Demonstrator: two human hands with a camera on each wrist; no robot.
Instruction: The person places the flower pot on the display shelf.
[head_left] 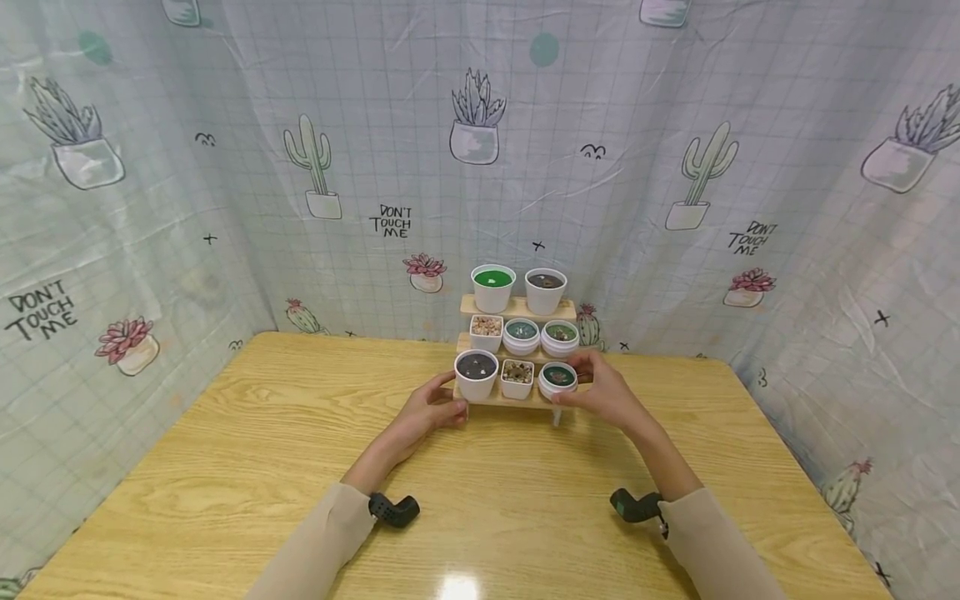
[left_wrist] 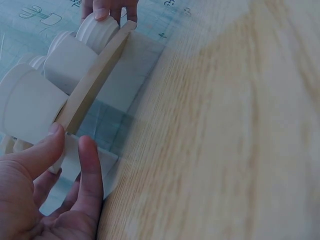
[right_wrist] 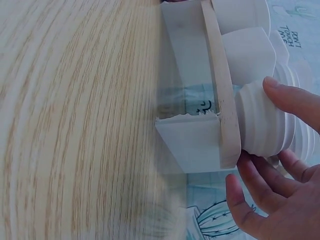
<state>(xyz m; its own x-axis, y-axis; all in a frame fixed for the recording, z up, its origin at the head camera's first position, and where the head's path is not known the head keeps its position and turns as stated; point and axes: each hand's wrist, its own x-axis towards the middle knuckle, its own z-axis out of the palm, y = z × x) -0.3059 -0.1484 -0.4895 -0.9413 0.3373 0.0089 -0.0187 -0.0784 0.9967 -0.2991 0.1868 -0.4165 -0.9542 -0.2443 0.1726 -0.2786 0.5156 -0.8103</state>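
A small three-tier wooden stand (head_left: pixel 520 306) with white supports bears several white pots. At the left end of its lowest shelf (left_wrist: pixel 95 80), my left hand (head_left: pixel 426 415) holds the stand, thumb by the board end and fingers round the white support. That hand is also close to a large round pot with dark grey filling (head_left: pixel 476 367). My right hand (head_left: pixel 603 392) grips a ribbed round pot with dark green filling (head_left: pixel 558 377) at the shelf's right end. Its thumb presses the pot's near side; the other fingers lie around the far side. Between them stands a square pot of pebbles (head_left: pixel 517 372).
On the middle tier are a square pebble pot (head_left: pixel 487 327) and two round pots with green fillings (head_left: pixel 521 332). The top tier holds a bright green pot (head_left: pixel 492 287) and a dark one (head_left: pixel 545 289). A printed curtain (head_left: pixel 360 167) hangs behind the wooden table (head_left: pixel 300 417).
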